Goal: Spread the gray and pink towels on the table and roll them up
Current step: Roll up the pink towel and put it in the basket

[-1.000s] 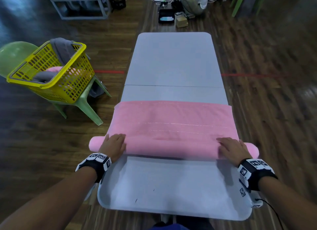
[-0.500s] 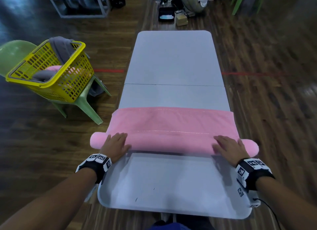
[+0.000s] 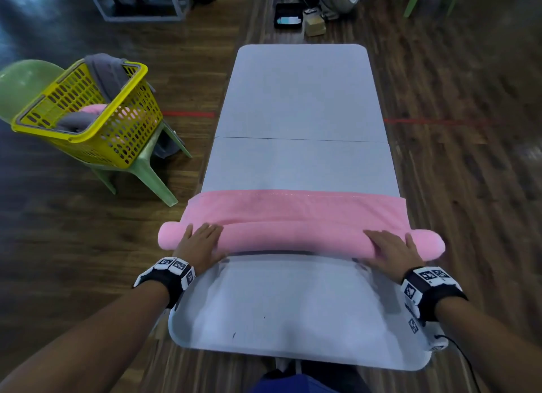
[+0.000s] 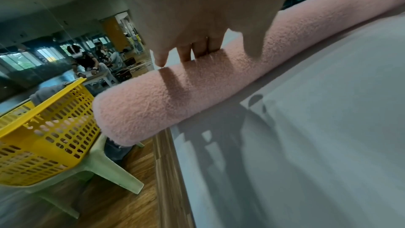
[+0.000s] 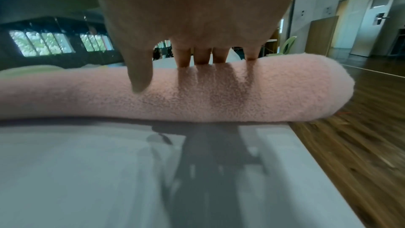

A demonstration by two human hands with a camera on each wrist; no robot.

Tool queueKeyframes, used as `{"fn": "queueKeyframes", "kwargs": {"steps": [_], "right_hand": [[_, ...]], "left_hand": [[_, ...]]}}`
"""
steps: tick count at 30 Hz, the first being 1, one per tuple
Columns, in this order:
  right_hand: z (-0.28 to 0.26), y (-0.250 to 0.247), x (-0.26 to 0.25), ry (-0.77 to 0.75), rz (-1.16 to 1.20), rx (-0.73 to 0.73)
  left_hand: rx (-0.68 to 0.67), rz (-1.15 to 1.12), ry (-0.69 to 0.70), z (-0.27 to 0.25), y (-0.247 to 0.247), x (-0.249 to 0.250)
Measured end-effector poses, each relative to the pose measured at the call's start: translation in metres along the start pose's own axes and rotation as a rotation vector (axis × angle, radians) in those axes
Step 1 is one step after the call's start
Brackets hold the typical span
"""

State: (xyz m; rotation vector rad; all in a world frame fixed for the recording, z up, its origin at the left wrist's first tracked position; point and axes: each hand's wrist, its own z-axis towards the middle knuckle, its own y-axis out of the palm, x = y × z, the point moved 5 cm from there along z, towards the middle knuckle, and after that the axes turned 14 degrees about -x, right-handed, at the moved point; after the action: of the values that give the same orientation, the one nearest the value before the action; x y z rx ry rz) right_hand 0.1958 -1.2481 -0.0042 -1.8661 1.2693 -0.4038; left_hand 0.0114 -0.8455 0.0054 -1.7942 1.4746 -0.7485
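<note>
Pink towel [image 3: 299,234] lies across the worktop [image 3: 299,105], mostly rolled, both roll ends overhanging the worktop's side edges; a flat strip remains on the roll's far side. Left hand [image 3: 202,244] and right hand [image 3: 393,252] press flat on the roll, one near each end, each grip apart with fingers straight. Gray towel [image 3: 102,75] hangs over the yellow basket [image 3: 88,119] on a green chair [image 3: 152,175] left of the worktop.

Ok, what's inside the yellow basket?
In the basket, gray cloth hangs over the far rim; more gray and something pink lie inside. Anything beneath them is hidden.
</note>
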Motion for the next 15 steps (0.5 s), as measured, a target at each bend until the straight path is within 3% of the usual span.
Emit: {"fn": "queueKeyframes", "kwargs": {"steps": [3, 5, 10, 15], "right_hand": [[-0.005, 0.006, 0.0, -0.018, -0.151, -0.061], [-0.002, -0.001, 0.004, -0.038, -0.132, -0.102], [0.008, -0.019, 0.006, -0.054, 0.034, 0.07], [0.002, 0.002, 0.002, -0.056, -0.131, -0.049]], "left_hand": [[-0.029, 0.074, 0.006, 0.004, 0.003, -0.004], [-0.051, 0.054, 0.028, 0.007, -0.005, -0.006], [0.09, -0.119, 0.032, 0.017, -0.023, -0.012], [0.015, 0.016, 0.089, 0.015, -0.004, -0.011]]}}
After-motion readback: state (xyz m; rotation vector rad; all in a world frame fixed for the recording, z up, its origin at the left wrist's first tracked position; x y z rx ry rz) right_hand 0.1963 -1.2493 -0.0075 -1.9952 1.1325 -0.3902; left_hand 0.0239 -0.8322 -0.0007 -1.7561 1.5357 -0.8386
